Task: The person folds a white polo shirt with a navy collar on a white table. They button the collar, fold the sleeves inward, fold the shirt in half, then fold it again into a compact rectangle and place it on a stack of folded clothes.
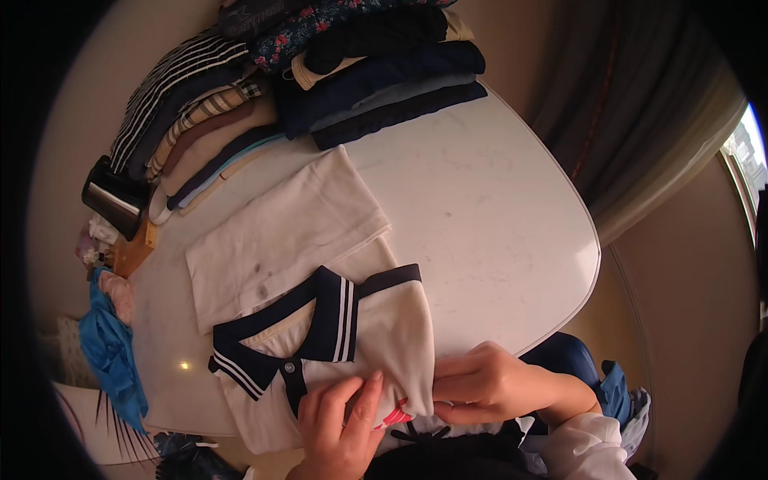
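Observation:
A white polo shirt with a navy collar and white stripes lies before me, partly folded, its lower part reaching over the table's near edge. My left hand rests on its front beside the button placket, fingers spread, by a red print. At the shirt's right side, my right hand pinches the fabric edge between thumb and fingers. Beyond the collar, a folded white cloth garment with a few grey spots lies flat, partly under the polo shirt.
Stacks of folded clothes stand along the far side of the white table. A dark kettle-like vessel and a wooden box are at the left. Blue fabric hangs at the left edge. Dark curtains hang at the right.

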### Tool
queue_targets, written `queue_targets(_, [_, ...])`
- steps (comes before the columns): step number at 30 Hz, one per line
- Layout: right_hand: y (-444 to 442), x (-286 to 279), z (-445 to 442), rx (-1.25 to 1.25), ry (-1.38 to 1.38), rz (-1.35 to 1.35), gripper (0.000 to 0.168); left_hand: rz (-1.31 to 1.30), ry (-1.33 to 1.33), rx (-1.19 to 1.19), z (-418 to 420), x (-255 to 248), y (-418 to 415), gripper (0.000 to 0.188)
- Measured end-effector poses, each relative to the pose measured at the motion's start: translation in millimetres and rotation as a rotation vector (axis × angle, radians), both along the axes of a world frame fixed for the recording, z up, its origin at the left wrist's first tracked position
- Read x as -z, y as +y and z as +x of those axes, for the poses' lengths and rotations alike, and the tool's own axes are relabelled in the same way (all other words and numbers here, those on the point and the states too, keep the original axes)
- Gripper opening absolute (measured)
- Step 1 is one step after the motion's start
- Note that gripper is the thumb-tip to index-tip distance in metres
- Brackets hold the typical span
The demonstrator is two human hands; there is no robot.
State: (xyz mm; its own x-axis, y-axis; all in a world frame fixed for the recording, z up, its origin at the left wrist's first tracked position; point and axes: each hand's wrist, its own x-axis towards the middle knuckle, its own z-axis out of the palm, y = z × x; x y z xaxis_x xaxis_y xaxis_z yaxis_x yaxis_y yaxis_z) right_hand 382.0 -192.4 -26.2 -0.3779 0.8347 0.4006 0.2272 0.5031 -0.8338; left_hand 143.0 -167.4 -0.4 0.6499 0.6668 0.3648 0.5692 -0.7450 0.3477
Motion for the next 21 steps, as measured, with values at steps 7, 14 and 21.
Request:
queue_targets(7, [-5.2,-7.3,9.7,0.143,-0.062,0.060,0.014,0.048,-0.038,0.092,-20.9,-0.6,0.9,0.036])
queue_targets(14, [-17.1,-9.2,10.7,0.300,-0.066,-0.004,0.019,0.123,-0.103,0.292,-45.0,-1.4,4.4,0.015])
queue_targets(21, [-30.0,-6.7,19.2,0.484,-0.014,0.026,0.019,0.122,-0.126,0.279,-55.6,0.5,4.1,0.014])
